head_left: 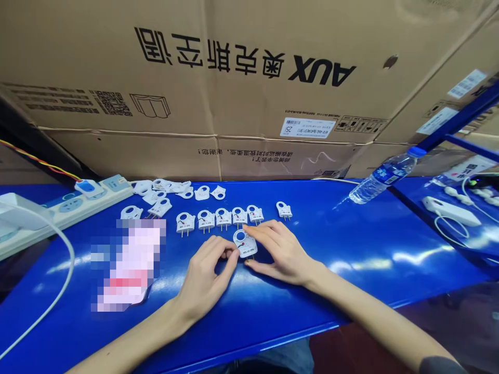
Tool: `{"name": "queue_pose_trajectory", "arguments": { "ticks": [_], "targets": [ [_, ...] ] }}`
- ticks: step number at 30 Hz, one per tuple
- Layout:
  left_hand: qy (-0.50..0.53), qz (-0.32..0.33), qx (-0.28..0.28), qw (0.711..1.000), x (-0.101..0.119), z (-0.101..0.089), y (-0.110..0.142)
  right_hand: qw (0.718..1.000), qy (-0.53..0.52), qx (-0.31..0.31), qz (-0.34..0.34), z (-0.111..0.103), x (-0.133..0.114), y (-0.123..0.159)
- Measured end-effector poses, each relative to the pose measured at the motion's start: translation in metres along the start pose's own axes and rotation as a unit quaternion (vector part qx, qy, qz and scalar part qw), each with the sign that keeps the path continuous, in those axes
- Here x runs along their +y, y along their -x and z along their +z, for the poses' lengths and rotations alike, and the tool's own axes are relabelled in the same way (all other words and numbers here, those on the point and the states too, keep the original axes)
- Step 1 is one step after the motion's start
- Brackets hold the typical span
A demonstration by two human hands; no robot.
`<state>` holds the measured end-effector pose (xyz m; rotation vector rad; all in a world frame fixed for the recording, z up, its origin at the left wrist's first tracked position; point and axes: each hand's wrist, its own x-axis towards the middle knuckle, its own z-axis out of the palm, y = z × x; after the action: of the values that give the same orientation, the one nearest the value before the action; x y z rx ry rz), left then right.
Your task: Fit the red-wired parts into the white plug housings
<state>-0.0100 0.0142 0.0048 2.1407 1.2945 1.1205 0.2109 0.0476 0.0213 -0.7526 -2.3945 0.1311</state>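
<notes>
As both hands frame it from either side, a white two-pin plug (245,244) lies on the blue bench (351,249), its pins pointing toward the person. The left hand (206,272) has its fingers curled together, their tips against the plug's left edge. The right hand (278,252) has its fingers slightly apart along the plug's upper edge, with the thumb below, near the pins. Whether the fingers clamp the plug or only rest on it, I cannot tell. Keeping the fingertips on its rim, clear of the pins, looks like the steadiest hold. Just above stands a row of five plugs (222,219), with a lone plug (284,210) to the right and a loose heap of plugs (167,187) beyond. A power strip (66,208) sits at the bench's far left.
</notes>
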Motion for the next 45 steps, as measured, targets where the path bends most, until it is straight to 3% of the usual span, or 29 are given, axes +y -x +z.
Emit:
{"name": "queue_pose_trajectory", "arguments": {
  "ticks": [8,15,18,28,32,39,45],
  "targets": [
    [-0.002,0.028,0.003,1.000,0.001,-0.001,0.002,1.000,0.024,-0.003,0.019,-0.002,0.005,0.001],
    [-0.092,0.050,-0.029,0.994,-0.006,-0.001,0.000,0.980,0.099,-0.011,0.170,-0.011,0.043,0.005],
    [-0.125,0.047,-0.043,0.990,-0.010,-0.001,-0.001,0.973,0.112,-0.018,0.199,-0.015,0.059,0.006],
    [-0.192,0.041,-0.056,0.979,-0.014,0.002,0.003,0.968,0.113,-0.077,0.211,-0.006,0.068,0.012],
    [-0.201,0.026,-0.056,0.978,-0.015,0.002,0.003,0.972,0.115,-0.088,0.187,-0.005,0.064,0.011],
    [-0.173,0.010,-0.048,0.984,-0.013,0.002,0.003,0.983,0.095,-0.064,0.144,0.007,0.052,0.007],
    [-0.146,0.001,-0.029,0.989,-0.012,0.000,0.001,0.990,0.060,-0.003,0.131,0.010,0.045,0.006]
  ]
}}
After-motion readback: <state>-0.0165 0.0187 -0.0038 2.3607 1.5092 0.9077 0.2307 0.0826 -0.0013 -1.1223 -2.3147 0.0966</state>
